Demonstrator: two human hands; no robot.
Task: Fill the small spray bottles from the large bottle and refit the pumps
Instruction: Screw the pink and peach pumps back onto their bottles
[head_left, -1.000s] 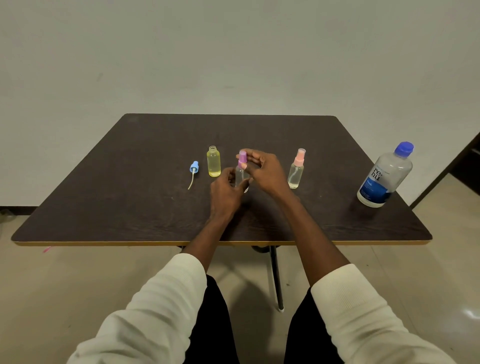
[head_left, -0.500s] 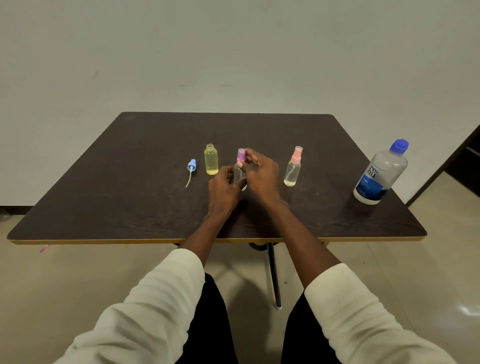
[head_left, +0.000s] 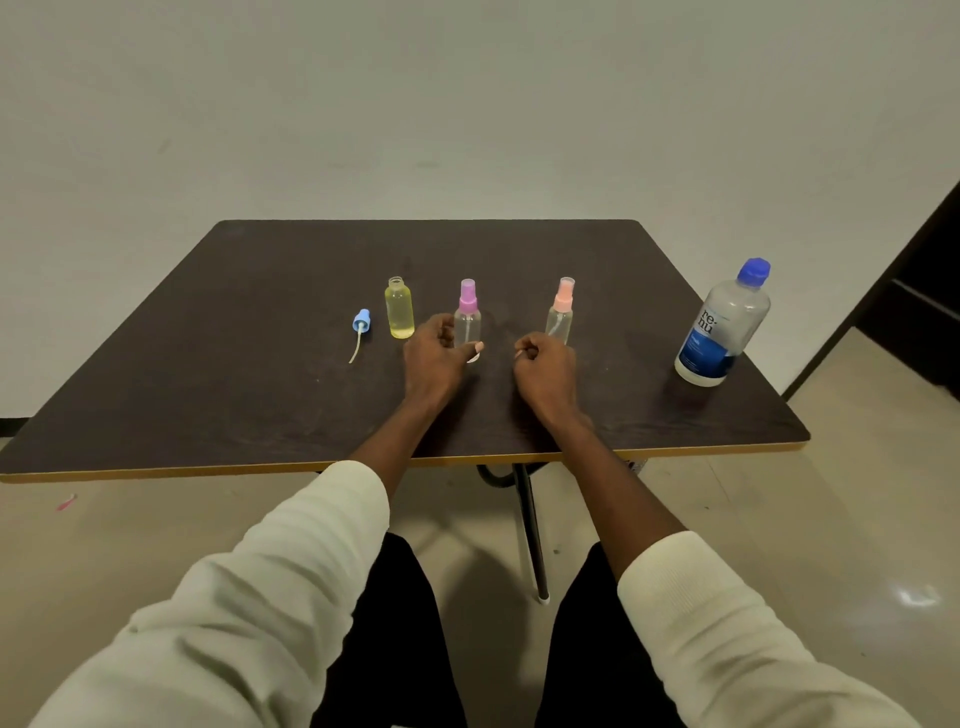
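Observation:
On the dark table (head_left: 249, 353) three small bottles stand in a row. The purple-pump bottle (head_left: 467, 310) has its pump on, and my left hand (head_left: 435, 358) grips its lower body with the thumb across the front. My right hand (head_left: 546, 366) rests just to the right with curled fingers, holding nothing and apart from that bottle. The pink-pump bottle (head_left: 562, 310) stands capped behind my right hand. A yellow-filled bottle (head_left: 400, 310) stands uncapped at the left, its blue pump (head_left: 361, 325) lying beside it. The large blue-capped bottle (head_left: 724, 327) stands upright at the far right.
The table's front edge (head_left: 395, 462) runs just past my forearms, and its right corner lies close behind the large bottle. A dark doorway (head_left: 924, 312) opens at the right. The table leg (head_left: 530, 535) stands between my knees.
My right hand has let go of the purple pump and drawn back to the right. My left hand stays on that bottle.

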